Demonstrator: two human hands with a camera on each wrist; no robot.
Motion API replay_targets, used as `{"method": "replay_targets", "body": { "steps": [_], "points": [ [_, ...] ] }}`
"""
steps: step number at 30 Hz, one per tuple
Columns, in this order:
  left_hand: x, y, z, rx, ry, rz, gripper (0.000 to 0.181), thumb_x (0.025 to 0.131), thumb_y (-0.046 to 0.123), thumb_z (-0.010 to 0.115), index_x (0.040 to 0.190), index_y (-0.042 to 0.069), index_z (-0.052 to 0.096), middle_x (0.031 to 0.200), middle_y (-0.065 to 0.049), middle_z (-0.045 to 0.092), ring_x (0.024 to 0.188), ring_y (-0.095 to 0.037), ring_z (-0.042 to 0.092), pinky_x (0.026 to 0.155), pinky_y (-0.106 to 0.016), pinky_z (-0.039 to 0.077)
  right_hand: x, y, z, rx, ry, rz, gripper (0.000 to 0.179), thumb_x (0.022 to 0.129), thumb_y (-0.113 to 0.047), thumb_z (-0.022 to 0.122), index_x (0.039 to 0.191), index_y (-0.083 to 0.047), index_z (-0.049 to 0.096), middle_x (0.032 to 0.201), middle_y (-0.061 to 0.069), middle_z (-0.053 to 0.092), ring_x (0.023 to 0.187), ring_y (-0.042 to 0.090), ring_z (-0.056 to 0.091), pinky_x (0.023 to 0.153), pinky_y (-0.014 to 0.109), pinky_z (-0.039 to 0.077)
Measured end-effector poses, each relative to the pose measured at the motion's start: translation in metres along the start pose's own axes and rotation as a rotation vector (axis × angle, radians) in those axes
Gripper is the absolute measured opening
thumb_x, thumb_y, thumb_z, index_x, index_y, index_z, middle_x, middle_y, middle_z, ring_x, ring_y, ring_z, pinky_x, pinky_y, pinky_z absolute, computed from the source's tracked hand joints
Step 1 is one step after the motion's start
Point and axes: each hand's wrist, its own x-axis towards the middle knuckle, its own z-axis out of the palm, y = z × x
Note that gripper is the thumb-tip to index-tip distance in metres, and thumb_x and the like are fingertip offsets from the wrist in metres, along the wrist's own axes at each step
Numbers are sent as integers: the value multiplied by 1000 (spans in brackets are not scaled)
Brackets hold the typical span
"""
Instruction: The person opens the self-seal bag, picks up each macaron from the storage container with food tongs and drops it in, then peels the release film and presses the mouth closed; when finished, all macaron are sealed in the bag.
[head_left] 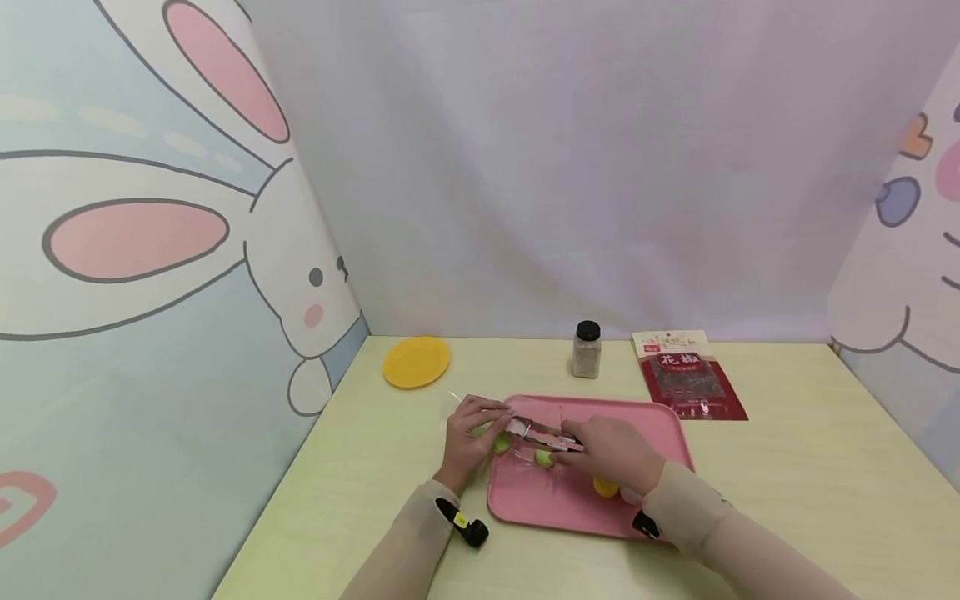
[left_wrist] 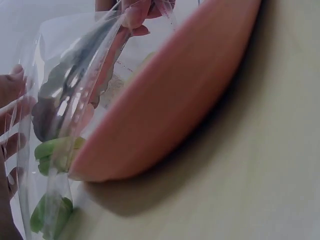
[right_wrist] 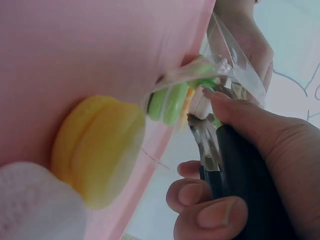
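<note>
My left hand (head_left: 469,437) holds a clear plastic bag (left_wrist: 30,65) at the tray's left end. Green macarons (left_wrist: 52,215) show through its film. My right hand (head_left: 618,450) grips the dark handles of metal tongs (right_wrist: 212,145), whose scalloped heads reach left into the bag. A pale macaron (right_wrist: 200,105) sits at the tongs' heads; the film partly hides it. On the pink tray (head_left: 585,407), below my right hand, lie a yellow macaron (right_wrist: 100,150) and a whitish one (right_wrist: 37,205). Another green macaron (right_wrist: 169,104) is near the bag's mouth.
A yellow plate (head_left: 416,362) lies at the back left of the table. Behind the tray stands a black-lidded jar (head_left: 587,352), with a red spice packet (head_left: 688,375) to its right. Printed curtains stand close around the table.
</note>
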Motion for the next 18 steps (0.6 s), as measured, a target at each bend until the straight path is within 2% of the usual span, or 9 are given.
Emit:
{"method": "replay_targets", "body": {
  "steps": [4,9,12,16,18],
  "points": [
    [2,5,-1,-2,10,11,18,74,-12,80,90,-3,78,92,-16,74,84,-33,63,75,-43,53,4,2,4,-27,9,31,29,89,-52,73,91,-25,59,61,-12,47,51,8,42,51,30,40],
    [-9,-12,4,19,14,9,16,77,-6,82,91,-1,78,94,-13,75,86,-30,64,77,-39,53,5,2,5,-20,-14,57,31,89,-50,73,92,-23,60,63,-10,48,54,10,45,53,33,41],
    [-7,-9,4,15,2,-8,14,78,-5,82,91,-1,78,95,-14,75,87,-31,64,79,-38,54,5,3,6,-1,-22,77,32,88,-51,73,95,-22,62,62,-9,48,54,11,45,53,33,41],
    [2,6,0,6,-4,-28,15,76,-10,81,89,-4,77,93,-17,74,86,-36,64,78,-42,53,5,5,5,5,-19,74,34,88,-53,72,98,-22,62,60,-9,47,53,10,45,53,32,40],
    [2,5,1,13,-2,-34,15,76,-10,81,89,-3,78,93,-16,74,86,-36,64,81,-43,51,4,5,3,9,-15,70,35,88,-54,72,98,-22,62,59,-9,46,52,9,44,52,31,39]
  ]
}}
